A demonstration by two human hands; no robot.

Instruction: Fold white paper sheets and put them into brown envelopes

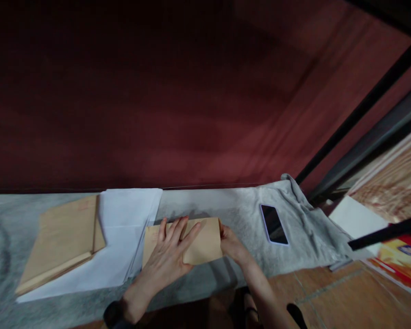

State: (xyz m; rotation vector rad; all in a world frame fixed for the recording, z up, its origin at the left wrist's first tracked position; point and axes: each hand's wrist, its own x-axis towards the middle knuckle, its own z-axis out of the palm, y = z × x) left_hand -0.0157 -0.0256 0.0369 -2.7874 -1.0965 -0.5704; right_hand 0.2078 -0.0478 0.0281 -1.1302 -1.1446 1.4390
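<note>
A brown paper envelope [205, 235] lies on the grey cloth in front of me. My left hand [171, 251] rests flat across its left half, fingers spread and pressing on the paper. At the envelope's right end, my right hand [231, 242] grips the edge with curled fingers; some fingertips are hidden behind or inside the paper. White paper sheets [123, 228] form a stack to the left, close to the envelope's left end. Several more brown envelopes [68, 224] lie piled on top of those sheets.
A phone [274, 224] with a pale purple case lies to the right on the grey cloth [246, 205]. A dark red panel [192, 137] rises behind. Black bars [359, 109] and a colourful printed box [404, 256] stand at the right, above a tiled floor [339, 292].
</note>
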